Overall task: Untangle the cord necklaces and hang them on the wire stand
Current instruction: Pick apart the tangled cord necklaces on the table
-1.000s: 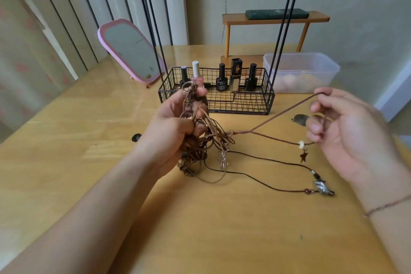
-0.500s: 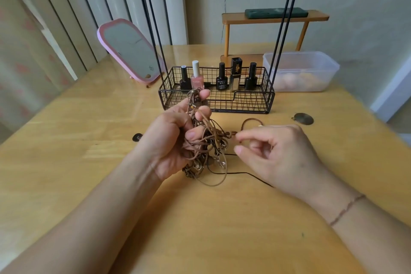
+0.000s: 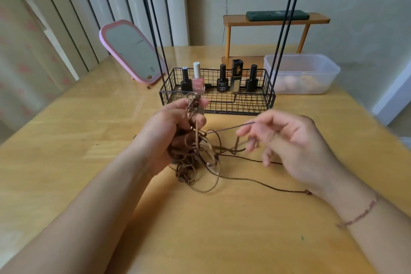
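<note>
Since half a second ago the right hand (image 3: 295,147) has drawn back to the right from the tangle (image 3: 193,158) and its fingers have spread; a thin dark cord (image 3: 231,128) now runs taut from the knot up to its thumb and forefinger, which appear to pinch it, though blur makes the contact hard to confirm; the other fingers hang loose and apart. The left hand (image 3: 169,133) is closed round the upper part of the tangle, a matted bunch of flat tan strips and round brown cords with small beads and metal rings caught in it; its lower loops sag toward the bench (image 3: 66,162), and whether they touch it I cannot tell. Two thin dark cords trail from the bunch to the right across the smooth, glossy yellow wood; the nearer one ends in a small bead (image 3: 308,192) by the right wrist, which wears a fine reddish string bracelet (image 3: 360,213). Just behind the hands stands the stand (image 3: 218,100), a black wire-grid basket with slim black rods rising from its ends out of view; inside it stand five small bottles (image 3: 223,81), three black, one pink with a white cap, one square and dark gold. A pink-framed rounded mirror (image 3: 133,51) leans at the left; a cloudy plastic tub (image 3: 302,73) sits right of the basket; a small orange wooden shelf (image 3: 275,22) behind carries a flat dark green case.
</note>
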A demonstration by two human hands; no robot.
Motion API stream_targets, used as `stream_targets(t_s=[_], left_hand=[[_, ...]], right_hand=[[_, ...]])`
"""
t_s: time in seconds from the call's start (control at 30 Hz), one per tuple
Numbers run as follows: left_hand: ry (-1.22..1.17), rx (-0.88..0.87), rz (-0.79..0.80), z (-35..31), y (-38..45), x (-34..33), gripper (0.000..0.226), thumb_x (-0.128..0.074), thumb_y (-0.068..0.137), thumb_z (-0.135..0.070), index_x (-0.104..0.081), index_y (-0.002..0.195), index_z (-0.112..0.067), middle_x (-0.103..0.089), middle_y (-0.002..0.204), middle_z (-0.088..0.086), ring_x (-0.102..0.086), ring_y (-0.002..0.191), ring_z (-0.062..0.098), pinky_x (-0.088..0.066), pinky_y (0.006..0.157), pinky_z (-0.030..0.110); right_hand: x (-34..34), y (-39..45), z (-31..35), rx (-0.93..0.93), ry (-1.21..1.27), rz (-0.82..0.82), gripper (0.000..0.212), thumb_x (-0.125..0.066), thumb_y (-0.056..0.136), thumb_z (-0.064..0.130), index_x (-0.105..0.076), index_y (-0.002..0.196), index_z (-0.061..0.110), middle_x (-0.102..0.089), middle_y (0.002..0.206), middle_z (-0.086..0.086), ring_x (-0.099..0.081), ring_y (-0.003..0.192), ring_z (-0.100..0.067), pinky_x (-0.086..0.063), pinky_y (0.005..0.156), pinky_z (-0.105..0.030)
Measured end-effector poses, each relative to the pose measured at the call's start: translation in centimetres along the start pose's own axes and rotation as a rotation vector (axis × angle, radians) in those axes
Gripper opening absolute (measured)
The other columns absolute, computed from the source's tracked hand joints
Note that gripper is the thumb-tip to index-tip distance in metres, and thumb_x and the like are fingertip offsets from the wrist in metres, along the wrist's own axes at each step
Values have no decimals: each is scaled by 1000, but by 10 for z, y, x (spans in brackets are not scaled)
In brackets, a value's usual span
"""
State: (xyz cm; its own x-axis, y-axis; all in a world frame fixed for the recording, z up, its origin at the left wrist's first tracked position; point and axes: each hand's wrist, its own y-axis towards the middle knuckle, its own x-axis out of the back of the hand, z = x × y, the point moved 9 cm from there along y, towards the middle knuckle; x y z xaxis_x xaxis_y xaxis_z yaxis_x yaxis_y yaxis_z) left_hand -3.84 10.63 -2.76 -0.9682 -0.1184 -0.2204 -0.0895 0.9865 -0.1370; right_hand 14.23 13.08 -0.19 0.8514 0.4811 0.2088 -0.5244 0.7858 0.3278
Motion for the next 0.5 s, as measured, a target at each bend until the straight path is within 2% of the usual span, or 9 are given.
stream_targets(t_s=[0.07, 0.13, 0.2, 0.27, 0.33, 0.43, 0.5], left_hand=[[120, 1, -65, 0, 2, 8, 36, -36, 93, -6, -63, 118, -10, -54, 71, 1, -34, 39, 6, -28, 37, 18], [174, 7, -90, 2, 4, 14, 24, -49, 95, -17, -65, 113, -14, -56, 75, 0, -32, 41, 7, -25, 40, 19], [288, -2, -142, 2, 7, 22, 20, -67, 90, -20, -68, 110, -19, -63, 86, 4, -46, 51, 11, -36, 45, 23], [420, -2, -216, 1, 8, 31, 25, -77, 84, -21, -70, 107, -25, -70, 100, 6, -64, 76, 19, -53, 67, 32], [575, -32, -260, -3, 8, 35, 23, -78, 84, -24, -68, 105, -24, -72, 101, 2, -68, 91, 18, -54, 78, 32], [1130, -142, -371, -19, 4, 37, 23, -72, 87, -40, -63, 96, -21, -67, 93, -1, -63, 85, 20, -53, 71, 32], [1353, -144, -432, -25, -1, 38, 29, -65, 88, -51, -56, 86, -24, -63, 88, 0, -58, 80, 23, -47, 63, 32]], right_hand=[[2, -1, -6, -123, 226, -27, 24, -52, 95, 26, -62, 76, 15, -71, 79, -11, -65, 75, -25, -49, 51, -31], [8, -3, -13, -212, 323, -114, 30, -47, 102, 19, -55, 74, 12, -59, 62, -15, -63, 71, -28, -51, 60, -33], [14, -3, -19, -278, 364, -183, 29, -45, 103, 17, -52, 77, 10, -46, 53, -12, -61, 70, -28, -53, 71, -34], [17, -4, -24, -327, 373, -223, 26, -49, 102, 17, -56, 78, 10, -38, 50, -7, -59, 69, -27, -53, 75, -37], [20, -5, -28, -367, 346, -260, 24, -51, 101, 18, -59, 79, 10, -33, 47, -2, -55, 61, -23, -53, 75, -39], [21, -6, -28, -383, 291, -301, 23, -52, 102, 19, -59, 82, 11, -29, 45, 2, -45, 49, -17, -55, 69, -38], [19, -6, -26, -377, 278, -302, 21, -53, 101, 20, -60, 84, 11, -28, 46, 2, -39, 46, -15, -54, 59, -34]])
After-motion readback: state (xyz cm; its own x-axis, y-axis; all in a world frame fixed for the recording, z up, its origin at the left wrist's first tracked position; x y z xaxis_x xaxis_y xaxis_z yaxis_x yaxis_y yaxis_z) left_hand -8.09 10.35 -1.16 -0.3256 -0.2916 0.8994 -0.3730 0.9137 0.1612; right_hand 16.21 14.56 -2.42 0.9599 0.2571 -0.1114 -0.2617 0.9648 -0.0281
